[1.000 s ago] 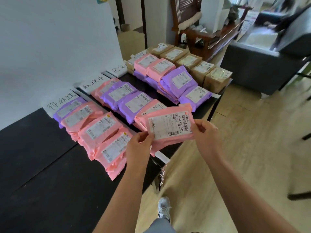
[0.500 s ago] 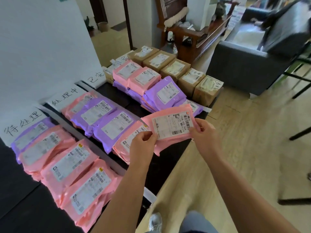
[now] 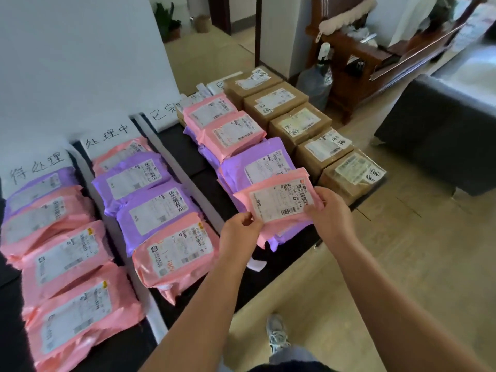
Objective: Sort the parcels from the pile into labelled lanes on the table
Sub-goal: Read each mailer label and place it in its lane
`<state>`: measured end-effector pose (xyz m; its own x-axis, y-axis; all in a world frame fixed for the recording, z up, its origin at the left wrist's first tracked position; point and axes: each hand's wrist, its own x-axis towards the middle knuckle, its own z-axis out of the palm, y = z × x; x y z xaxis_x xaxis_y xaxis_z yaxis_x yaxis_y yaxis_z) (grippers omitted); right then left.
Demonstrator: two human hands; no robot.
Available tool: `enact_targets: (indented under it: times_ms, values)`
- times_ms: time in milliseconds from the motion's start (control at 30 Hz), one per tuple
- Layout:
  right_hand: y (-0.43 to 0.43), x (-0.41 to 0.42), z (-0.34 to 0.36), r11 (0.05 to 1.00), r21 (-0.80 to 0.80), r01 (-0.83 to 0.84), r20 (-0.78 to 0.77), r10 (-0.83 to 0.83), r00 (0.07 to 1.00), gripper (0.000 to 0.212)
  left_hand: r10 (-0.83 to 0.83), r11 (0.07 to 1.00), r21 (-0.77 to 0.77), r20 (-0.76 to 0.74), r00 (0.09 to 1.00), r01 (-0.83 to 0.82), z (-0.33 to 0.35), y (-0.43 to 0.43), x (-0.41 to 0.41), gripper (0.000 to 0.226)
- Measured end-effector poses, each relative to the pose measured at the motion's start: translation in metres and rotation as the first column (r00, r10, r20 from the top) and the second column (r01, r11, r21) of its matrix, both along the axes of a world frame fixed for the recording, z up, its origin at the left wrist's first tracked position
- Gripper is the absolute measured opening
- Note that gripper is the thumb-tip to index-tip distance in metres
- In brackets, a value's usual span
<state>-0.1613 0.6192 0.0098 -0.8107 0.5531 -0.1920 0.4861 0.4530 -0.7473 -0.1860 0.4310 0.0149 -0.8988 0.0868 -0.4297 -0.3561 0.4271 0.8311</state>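
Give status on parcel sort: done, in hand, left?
Done: pink and purple mailers lie in three labelled lanes; cardboard boxes form a fourth row. In hand: left hand and right hand pinch a pink mailer over the third lane's near end. Left: no pile in view.

At 10 o'clock the third lane label (image 3: 162, 116) is half covered by a pink parcel (image 3: 208, 111). Just off centre toward 4 o'clock the held pink parcel (image 3: 279, 202) hides most of a purple parcel (image 3: 281, 238). Label print is too blurred to read.
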Motion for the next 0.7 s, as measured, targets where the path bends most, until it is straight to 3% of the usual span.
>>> enact_targets:
  times_ms: [233,333,700]
  values:
    - [0.041,-0.050,-0.020,0.978,0.080,-0.192,0.162,0.178,0.971,0.028,0.005,0.995,-0.099,0.057,0.998,0.001,-0.010,0.040,-0.018,0.024]
    - [0.045,-0.059,-0.032,0.954,0.115,-0.276,0.179,0.253,0.951,0.034,-0.023,0.991,-0.130,0.069,0.997,0.032,-0.015,0.046,-0.020,0.022]
    - [0.046,-0.061,-0.021,0.917,0.197,-0.347,0.166,0.318,0.934,0.040,0.068,0.996,-0.060,0.082,0.994,-0.063,-0.014,0.049,-0.004,0.052]
